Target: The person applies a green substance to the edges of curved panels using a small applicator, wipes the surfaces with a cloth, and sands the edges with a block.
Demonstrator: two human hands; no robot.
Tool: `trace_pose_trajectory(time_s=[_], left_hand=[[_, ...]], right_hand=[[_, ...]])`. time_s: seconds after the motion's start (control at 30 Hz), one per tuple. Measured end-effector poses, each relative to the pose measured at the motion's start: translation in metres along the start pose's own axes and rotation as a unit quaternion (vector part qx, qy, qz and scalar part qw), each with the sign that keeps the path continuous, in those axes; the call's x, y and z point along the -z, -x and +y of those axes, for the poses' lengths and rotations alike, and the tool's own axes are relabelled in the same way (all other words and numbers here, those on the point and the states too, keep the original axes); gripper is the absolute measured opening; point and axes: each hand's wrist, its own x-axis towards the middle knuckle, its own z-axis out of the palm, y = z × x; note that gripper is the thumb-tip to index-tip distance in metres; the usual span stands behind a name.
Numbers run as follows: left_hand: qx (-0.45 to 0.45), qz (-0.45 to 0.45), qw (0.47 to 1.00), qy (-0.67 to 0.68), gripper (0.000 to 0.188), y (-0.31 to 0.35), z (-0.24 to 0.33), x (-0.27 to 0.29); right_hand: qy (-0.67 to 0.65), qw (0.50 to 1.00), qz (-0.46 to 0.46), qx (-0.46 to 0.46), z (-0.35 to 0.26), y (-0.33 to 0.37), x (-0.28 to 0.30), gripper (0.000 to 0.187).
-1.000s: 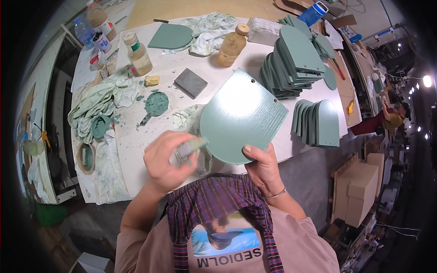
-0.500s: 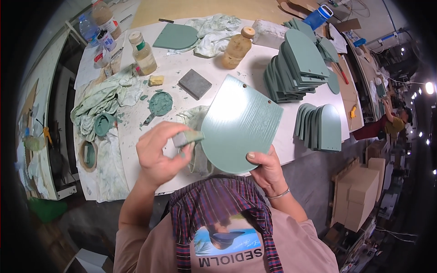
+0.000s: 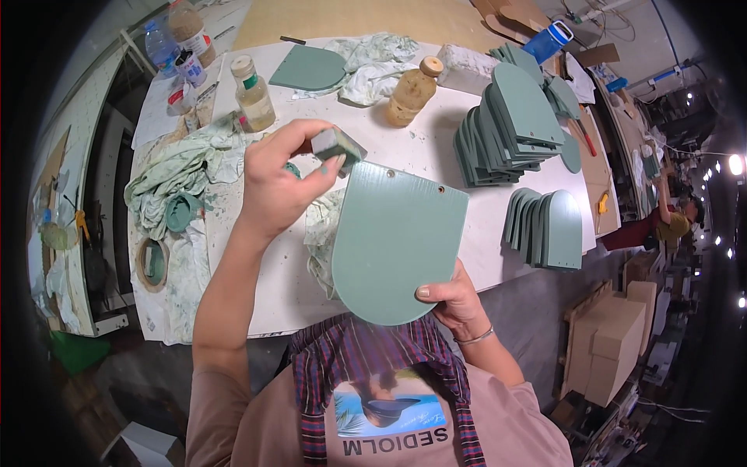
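Note:
My left hand (image 3: 284, 175) pinches a small grey-green sanding sponge (image 3: 333, 148) between thumb and fingers. The sponge is at the upper left corner of a green panel (image 3: 401, 241), which has one rounded end and two small holes along its straight edge. My right hand (image 3: 457, 300) grips that panel at its lower right edge, thumb on the face. The rounded end points toward me. A dark grey block (image 3: 356, 146) lies partly hidden behind the sponge. My left hand covers most of a tub of green putty (image 3: 292, 169). Beneath the panel is a stained cloth (image 3: 319, 241).
A tall stack of similar panels (image 3: 510, 128) stands at the right, with several more in a leaning row (image 3: 556, 229) nearer me. Bottles (image 3: 412, 93), stained rags (image 3: 183, 171) and a tape roll (image 3: 152, 263) lie about the white table. A person (image 3: 673, 222) is at far right.
My left hand has moved up with the sponge, from the panel's left side to its upper left corner. The panel has turned anticlockwise and come closer to me.

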Motion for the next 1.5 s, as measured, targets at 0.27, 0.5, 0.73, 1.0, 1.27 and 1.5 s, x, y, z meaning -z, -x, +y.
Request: trace_pose_trajectory(time_s=[0.27, 0.5, 0.73, 1.0, 1.27, 1.5], left_hand=[[0.014, 0.019, 1.0, 0.007, 0.027, 0.008, 0.005, 0.003], [-0.043, -0.041, 0.997, -0.054, 0.032, 0.049, 0.015, 0.006], [-0.045, -0.037, 0.996, -0.066, 0.03, 0.041, 0.021, 0.015], [-0.083, -0.04, 0.993, -0.076, 0.032, 0.05, 0.016, 0.003], [-0.075, -0.027, 0.992, -0.097, 0.031, 0.04, 0.025, 0.009], [-0.101, -0.024, 0.992, -0.068, 0.034, 0.047, 0.026, 0.007]], right_hand=[[0.049, 0.998, 0.019, 0.034, 0.0, -0.003, 0.002, 0.045], [0.065, 0.995, 0.048, 0.063, -0.007, -0.009, 0.013, 0.042], [0.087, 0.993, 0.04, 0.063, -0.013, -0.008, 0.008, 0.04], [0.078, 0.993, 0.049, 0.069, -0.015, -0.004, 0.017, 0.039], [0.035, 0.998, 0.044, 0.017, -0.019, -0.003, 0.02, 0.074], [0.011, 0.999, 0.023, 0.02, -0.02, -0.002, 0.019, 0.065]])
